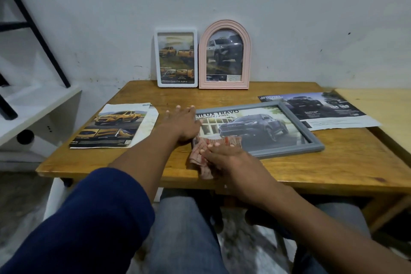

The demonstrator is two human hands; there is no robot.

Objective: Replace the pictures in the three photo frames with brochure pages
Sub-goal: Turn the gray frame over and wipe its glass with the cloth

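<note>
Right hand (224,158), fingers flat, presses a pink patterned cloth (198,158) by the tabletop's (111,162) front edge, on the near-left corner of the grey frame (315,138) lying mid-table. Left hand (181,125) rests spread on the frame's left end. White frame (176,58) and pink arched frame (224,55) stand at the back edge, all three already showing truck pages.

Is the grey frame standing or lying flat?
The grey frame lies flat on the table, picture side up; the left hand rests on its left end.
</note>
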